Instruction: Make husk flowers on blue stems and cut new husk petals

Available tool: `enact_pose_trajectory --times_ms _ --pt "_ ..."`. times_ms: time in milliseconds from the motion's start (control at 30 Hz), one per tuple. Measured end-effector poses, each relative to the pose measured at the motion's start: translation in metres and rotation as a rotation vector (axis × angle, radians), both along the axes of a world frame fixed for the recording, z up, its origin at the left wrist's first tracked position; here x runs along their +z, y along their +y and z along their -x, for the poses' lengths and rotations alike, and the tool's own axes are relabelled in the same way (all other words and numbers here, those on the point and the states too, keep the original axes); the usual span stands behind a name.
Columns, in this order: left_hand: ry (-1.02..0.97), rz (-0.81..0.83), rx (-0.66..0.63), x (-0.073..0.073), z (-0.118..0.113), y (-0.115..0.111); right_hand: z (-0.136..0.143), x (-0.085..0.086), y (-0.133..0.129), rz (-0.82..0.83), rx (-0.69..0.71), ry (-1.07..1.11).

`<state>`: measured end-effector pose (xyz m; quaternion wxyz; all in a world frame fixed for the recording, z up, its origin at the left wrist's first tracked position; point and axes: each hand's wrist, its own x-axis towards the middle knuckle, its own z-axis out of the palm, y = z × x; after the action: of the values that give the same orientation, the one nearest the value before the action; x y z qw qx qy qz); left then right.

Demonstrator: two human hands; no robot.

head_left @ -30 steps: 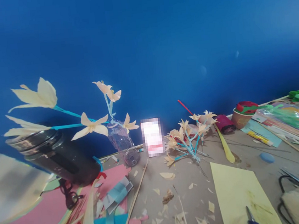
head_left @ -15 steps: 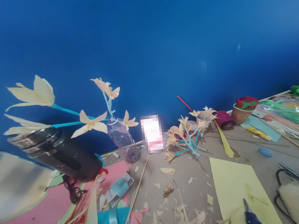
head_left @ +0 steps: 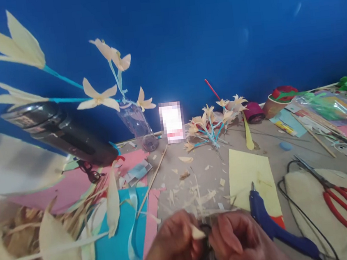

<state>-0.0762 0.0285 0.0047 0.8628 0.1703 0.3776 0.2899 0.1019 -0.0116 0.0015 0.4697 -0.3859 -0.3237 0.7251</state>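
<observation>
At the bottom middle, my left hand (head_left: 174, 243) pinches a small cream petal (head_left: 198, 231) that looks cut from dried husk. Close beside it, my right hand (head_left: 239, 239) is closed with its fingers curled; whatever it may hold is hidden. Between and below the hands a dark round object (head_left: 208, 252) partly shows. To the right of my right hand lies a blue glue gun (head_left: 271, 223), its tip on a yellow paper sheet (head_left: 245, 168). Husk scraps (head_left: 209, 194) are scattered in front of the hands.
A black flask (head_left: 65, 133) and a clear bottle with husk flowers (head_left: 137, 123) stand at left. A bunch of husk flowers (head_left: 211, 122) lies mid-table. Red-handled scissors (head_left: 338, 195) rest at right. Husk pieces (head_left: 58, 245) and blue paper (head_left: 115, 252) lie at left. A blue wall rises behind.
The view has tipped downward, so the table things sit higher in the picture. Both my hands have come into view at the bottom, the left with a petal.
</observation>
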Motion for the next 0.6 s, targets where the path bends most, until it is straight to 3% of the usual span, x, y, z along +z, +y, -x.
enact_pose_trajectory --times_ms 100,233,333,433,533,600 --pt "0.025 -0.088 0.141 0.017 0.000 0.014 0.000 0.002 0.000 0.081 0.020 0.121" --pt "0.123 -0.110 0.248 0.029 -0.004 0.022 -0.005 0.001 0.001 0.000 -0.078 0.078" --pt "0.141 -0.106 0.257 0.029 -0.010 0.018 -0.005 -0.001 0.002 -0.043 -0.095 -0.020" --pt "0.167 -0.142 0.227 0.029 -0.014 0.011 -0.002 -0.003 0.004 -0.071 -0.200 -0.099" --pt "0.220 -0.195 0.217 0.030 -0.015 0.004 0.003 -0.006 0.007 -0.056 -0.321 -0.037" --pt "0.248 -0.232 0.220 0.030 -0.016 0.001 0.004 -0.005 0.009 -0.081 -0.324 0.035"
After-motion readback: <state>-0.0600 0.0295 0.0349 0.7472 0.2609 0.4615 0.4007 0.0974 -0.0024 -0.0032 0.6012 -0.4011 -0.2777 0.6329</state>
